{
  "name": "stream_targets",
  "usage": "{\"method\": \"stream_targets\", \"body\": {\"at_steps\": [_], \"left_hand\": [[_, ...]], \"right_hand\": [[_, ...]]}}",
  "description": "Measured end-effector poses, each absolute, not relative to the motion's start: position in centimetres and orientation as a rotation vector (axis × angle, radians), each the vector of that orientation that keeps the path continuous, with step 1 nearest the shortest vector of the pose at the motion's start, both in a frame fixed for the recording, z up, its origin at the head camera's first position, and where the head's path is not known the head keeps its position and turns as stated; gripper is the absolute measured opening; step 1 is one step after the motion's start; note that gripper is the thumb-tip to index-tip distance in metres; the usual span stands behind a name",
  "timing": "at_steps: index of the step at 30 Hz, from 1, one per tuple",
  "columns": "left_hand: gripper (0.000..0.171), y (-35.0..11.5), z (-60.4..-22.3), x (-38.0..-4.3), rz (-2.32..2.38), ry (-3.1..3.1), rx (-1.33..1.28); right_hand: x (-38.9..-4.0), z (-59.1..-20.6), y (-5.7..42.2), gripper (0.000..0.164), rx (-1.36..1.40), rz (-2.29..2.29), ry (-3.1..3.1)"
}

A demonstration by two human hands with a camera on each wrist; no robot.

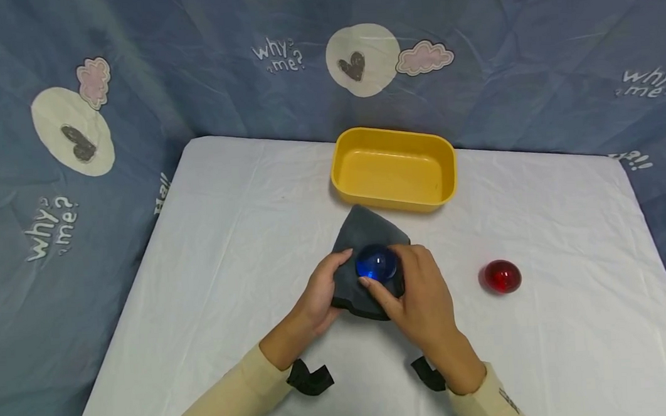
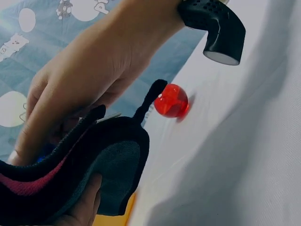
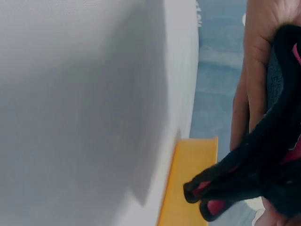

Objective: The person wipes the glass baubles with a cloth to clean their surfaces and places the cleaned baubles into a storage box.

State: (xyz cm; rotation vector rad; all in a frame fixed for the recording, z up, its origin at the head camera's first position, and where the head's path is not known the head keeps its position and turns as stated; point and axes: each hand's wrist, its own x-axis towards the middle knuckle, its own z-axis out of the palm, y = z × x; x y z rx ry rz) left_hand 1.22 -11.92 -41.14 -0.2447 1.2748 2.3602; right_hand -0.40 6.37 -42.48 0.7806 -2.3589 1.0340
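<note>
A dark grey cloth piece (image 1: 368,231) with black edging is held above the table. Pink lining and a short black loop (image 2: 149,101) show on it in the left wrist view. My left hand (image 1: 318,292) grips its left side, thumb on top and fingers beneath. Against the upper face of the cloth is a clear blue ball (image 1: 376,263), which my right hand (image 1: 426,294) pinches between thumb and fingers. The ball is mostly hidden behind cloth and hand in the left wrist view. To the right lies a clear red ball (image 1: 502,277) on the table.
A yellow plastic tub (image 1: 395,198) stands at the table's back edge, just beyond the cloth. White cloth covers the table (image 1: 227,238). A blue printed curtain (image 1: 219,82) hangs behind and to the sides. Black wrist mounts (image 1: 310,377) sit at both cuffs.
</note>
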Motion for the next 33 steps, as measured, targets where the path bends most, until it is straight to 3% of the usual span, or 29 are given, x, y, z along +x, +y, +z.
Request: {"method": "stream_targets", "body": {"at_steps": [11, 19, 26, 33], "left_hand": [[0.058, -11.6, -41.1, 1.2, 2.35, 1.304, -0.259], [0.058, -11.9, -41.3, 1.2, 2.355, 1.285, -0.252], [0.06, -12.2, -41.0, 1.3, 2.375, 1.282, -0.241], [0.057, -12.1, -40.9, 1.4, 2.366, 1.296, -0.226]], "right_hand": [[-0.4, -43.0, 6.5, 0.061, 0.666, 1.246, -2.45], [0.5, -42.1, 6.5, 0.086, 0.725, 1.072, -2.55], [0.7, -41.5, 6.4, 0.068, 0.776, 0.932, -2.47], [0.7, -41.5, 6.2, 0.07, 0.726, 1.019, -2.476]]}}
